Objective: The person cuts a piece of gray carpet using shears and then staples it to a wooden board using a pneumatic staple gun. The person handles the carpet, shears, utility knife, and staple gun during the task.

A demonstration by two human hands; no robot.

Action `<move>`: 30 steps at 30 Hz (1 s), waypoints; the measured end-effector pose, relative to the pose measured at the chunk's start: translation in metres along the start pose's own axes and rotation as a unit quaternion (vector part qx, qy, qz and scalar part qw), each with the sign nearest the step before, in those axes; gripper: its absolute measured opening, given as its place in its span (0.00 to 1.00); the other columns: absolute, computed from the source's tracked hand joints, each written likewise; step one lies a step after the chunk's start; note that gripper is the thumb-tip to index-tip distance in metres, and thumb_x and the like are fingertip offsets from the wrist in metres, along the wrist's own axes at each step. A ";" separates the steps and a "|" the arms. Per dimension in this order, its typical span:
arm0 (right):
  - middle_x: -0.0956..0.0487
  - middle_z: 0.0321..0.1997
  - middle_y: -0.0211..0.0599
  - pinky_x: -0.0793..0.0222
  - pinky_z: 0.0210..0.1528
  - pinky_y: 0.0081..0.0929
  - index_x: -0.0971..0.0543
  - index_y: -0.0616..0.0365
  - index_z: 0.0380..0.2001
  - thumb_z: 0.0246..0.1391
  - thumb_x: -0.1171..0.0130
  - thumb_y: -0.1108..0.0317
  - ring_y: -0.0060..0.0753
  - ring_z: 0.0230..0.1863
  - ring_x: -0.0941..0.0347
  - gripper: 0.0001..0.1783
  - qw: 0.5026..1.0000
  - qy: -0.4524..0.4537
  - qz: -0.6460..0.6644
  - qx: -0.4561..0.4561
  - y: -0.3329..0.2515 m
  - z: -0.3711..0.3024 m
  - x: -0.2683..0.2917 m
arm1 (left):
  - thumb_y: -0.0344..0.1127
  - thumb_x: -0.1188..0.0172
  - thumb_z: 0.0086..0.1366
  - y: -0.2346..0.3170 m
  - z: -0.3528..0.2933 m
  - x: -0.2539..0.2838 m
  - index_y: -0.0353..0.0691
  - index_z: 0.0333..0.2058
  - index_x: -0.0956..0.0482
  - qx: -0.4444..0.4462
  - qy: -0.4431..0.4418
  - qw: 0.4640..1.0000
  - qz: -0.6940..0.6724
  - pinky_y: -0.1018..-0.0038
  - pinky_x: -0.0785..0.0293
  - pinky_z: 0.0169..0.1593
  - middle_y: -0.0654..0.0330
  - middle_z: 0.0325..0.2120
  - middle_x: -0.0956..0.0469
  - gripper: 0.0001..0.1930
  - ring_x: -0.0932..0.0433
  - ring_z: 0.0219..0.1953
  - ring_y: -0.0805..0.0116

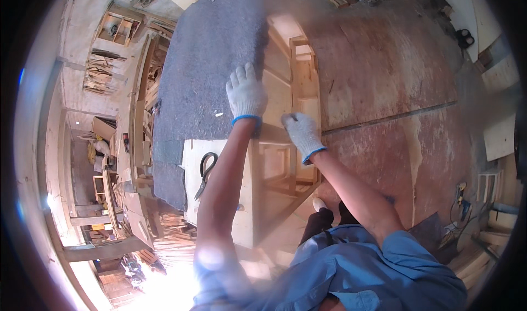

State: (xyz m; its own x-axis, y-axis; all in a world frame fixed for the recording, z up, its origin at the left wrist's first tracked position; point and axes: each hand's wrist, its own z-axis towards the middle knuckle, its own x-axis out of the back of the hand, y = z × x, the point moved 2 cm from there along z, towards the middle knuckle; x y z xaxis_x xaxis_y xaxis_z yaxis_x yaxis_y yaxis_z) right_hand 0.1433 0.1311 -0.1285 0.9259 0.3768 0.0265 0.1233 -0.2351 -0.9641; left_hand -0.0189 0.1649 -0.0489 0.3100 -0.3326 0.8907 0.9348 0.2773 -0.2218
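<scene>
Left hand [246, 94]: open, palm down on the felt near its right edge, fingers stretched toward the top of the view; in a white glove with a blue cuff.
Right hand [302, 132]: fingers curled, over the frame, to the right of the left hand and a little nearer the body; gloved likewise; whether it grips anything, I cannot tell.
Felt [192, 85]: a grey sheet under the left hand, covering much of the work's left side, its lower left part hanging past the white panel; a small pale scrap [219, 114] lies on it.
Frame [305, 85]: pale wood with open compartments, running along the right of the felt.
Scissors [205, 175]: dark, on the white panel [230, 217], just left of the left forearm [222, 182], blades pointing toward the body.
Boards [384, 58]: large, red-brown and scuffed, right of the frame, a dark seam [392, 116] between them.
Offcuts [101, 72]: piled at the far left.
Shirt [329, 267]: blue, at the lower edge.
</scene>
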 end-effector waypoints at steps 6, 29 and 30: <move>0.17 0.48 0.54 0.26 0.54 0.43 0.19 0.61 0.49 0.62 0.40 0.53 0.52 0.50 0.19 0.22 0.980 0.051 -0.032 0.189 -0.071 0.044 0.022 | 0.37 0.42 0.61 -0.005 -0.002 0.003 0.36 0.62 0.31 0.007 0.015 1.000 0.011 0.53 0.34 0.61 0.48 0.55 0.27 0.30 0.29 0.58 0.48; 0.19 0.56 0.49 0.32 0.60 0.39 0.20 0.62 0.55 0.67 0.52 0.35 0.47 0.56 0.24 0.38 0.978 -0.146 -0.119 0.093 -0.074 0.194 -0.025 | 0.32 0.41 0.54 0.006 0.002 0.026 0.31 0.57 0.28 0.098 0.041 0.983 -0.152 0.49 0.37 0.64 0.44 0.51 0.27 0.30 0.29 0.54 0.44; 0.17 0.52 0.42 0.31 0.56 0.36 0.19 0.64 0.52 0.69 0.50 0.40 0.38 0.52 0.23 0.33 0.982 -0.137 -0.065 0.117 -0.071 0.195 -0.019 | 0.32 0.41 0.55 0.008 0.003 0.027 0.31 0.58 0.28 0.106 0.046 0.982 -0.147 0.49 0.37 0.65 0.44 0.52 0.26 0.29 0.29 0.56 0.43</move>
State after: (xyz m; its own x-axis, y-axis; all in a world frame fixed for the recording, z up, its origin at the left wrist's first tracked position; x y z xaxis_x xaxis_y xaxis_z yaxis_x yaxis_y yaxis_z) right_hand 0.0478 0.3151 -0.1120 0.7733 0.6240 0.1123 0.1190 0.0311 -0.9924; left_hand -0.0033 0.1609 -0.0250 0.0547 -0.5042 0.8618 0.9320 0.3355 0.1372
